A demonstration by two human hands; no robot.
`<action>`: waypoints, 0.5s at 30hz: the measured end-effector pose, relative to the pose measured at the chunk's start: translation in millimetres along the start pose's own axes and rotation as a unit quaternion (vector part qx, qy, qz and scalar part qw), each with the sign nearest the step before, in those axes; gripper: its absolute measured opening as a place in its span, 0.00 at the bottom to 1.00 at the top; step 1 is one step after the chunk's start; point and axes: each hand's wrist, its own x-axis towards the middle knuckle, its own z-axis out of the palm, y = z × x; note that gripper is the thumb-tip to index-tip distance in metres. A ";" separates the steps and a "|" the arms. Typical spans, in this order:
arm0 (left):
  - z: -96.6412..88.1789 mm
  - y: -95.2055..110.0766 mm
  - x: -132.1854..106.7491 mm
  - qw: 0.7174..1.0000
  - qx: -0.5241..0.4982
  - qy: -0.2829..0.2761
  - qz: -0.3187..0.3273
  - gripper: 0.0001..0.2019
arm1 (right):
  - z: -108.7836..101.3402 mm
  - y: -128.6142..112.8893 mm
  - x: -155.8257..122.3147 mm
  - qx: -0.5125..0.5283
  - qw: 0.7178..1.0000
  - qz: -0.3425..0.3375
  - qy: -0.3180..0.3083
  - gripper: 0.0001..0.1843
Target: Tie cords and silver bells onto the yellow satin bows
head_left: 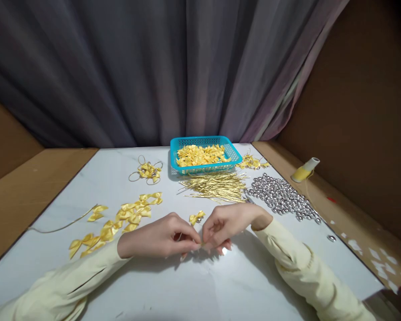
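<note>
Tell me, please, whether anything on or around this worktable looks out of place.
One silver oval piece lies apart from the silver pile, near the white tabletop's right edge. Past that edge, white scraps lie scattered on brown board, looking untidy. Nothing appears visibly damaged.

A grey-purple curtain hangs in folds behind the white, faintly veined tabletop. A brown panel rises on the right. On the brown strip below it are a yellow-wound spool, a red scrap and scattered white scraps.
</note>
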 end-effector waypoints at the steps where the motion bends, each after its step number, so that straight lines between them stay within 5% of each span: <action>1: 0.3 0.2 -0.3 1.000 0.002 -0.003 0.001 0.11 | 0.4 -0.5 0.5 -0.001 1.000 -0.007 -0.009 0.09; 15: 1.9 0.0 -1.4 1.000 0.013 -0.006 0.001 0.11 | 0.7 2.8 3.8 -0.014 1.000 -0.015 -0.015 0.03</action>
